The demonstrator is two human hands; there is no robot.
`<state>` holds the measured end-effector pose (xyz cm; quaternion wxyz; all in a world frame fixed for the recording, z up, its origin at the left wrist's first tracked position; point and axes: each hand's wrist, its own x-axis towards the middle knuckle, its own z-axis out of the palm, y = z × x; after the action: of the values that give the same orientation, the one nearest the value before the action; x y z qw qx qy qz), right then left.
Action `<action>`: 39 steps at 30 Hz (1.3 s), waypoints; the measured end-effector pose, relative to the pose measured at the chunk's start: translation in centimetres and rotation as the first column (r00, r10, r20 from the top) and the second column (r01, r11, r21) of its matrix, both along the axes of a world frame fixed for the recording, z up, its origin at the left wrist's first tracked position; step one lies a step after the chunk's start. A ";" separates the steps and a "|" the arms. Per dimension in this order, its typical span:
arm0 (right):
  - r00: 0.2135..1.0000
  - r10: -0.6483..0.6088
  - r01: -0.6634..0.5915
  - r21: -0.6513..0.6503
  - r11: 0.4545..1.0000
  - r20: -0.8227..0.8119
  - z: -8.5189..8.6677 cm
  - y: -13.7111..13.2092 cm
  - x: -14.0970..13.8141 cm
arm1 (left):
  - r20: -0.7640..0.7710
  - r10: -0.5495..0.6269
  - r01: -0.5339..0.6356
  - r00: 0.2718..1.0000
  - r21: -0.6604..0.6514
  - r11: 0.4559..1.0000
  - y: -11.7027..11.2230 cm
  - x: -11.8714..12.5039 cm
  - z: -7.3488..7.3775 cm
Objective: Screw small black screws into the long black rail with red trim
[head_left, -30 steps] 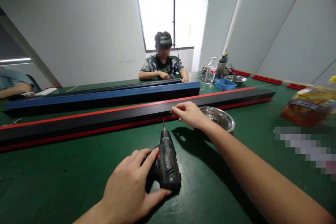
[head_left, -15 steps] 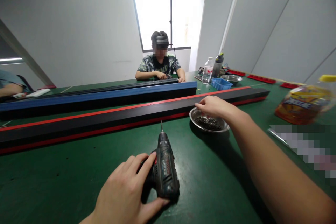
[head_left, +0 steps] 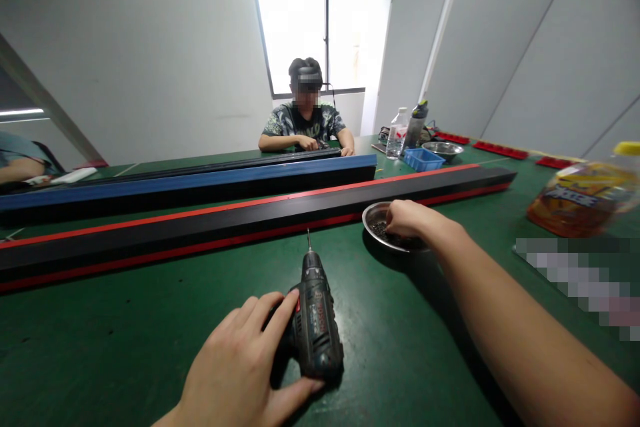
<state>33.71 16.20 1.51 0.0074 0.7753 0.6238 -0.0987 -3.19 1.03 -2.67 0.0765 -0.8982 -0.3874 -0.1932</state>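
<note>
My left hand (head_left: 245, 357) is wrapped around a black cordless drill (head_left: 320, 320) that lies on the green table, its bit pointing away from me. A shallow metal bowl (head_left: 371, 215) stands right of the bit and holds small dark pieces (head_left: 381, 231) that look like screws. Into it reaches my right hand (head_left: 413, 219), fingers curled down among the pieces; the fingertips are hidden, so what they grip cannot be made out. Just beyond the drill and bowl, a long black bar with red edges (head_left: 225, 217) runs across the table.
Behind the bar lies a long blue-and-black bar (head_left: 200, 181). A co-worker (head_left: 306, 117) sits across the table. Toward the back right are a blue basket (head_left: 424, 160), a water bottle (head_left: 397, 133) and another metal bowl (head_left: 443, 150). A jug of orange liquid (head_left: 575, 200) stands at right.
My right hand has dropped lower into the bowl and shifted slightly right, its fingers now down among the small pieces. My left hand and the drill have stayed put.
</note>
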 end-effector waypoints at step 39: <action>0.701 0.313 0.053 0.484 0.873 -0.641 -6.6 -0.3 -12.6 | -0.093 -0.108 0.124 0.990 0.184 0.975 -0.4 -0.3 0.4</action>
<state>21.10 15.91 -5.08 -0.4097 0.6091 0.6384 -0.2314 -3.47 0.58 -2.32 0.1661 -0.9151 -0.3106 -0.1963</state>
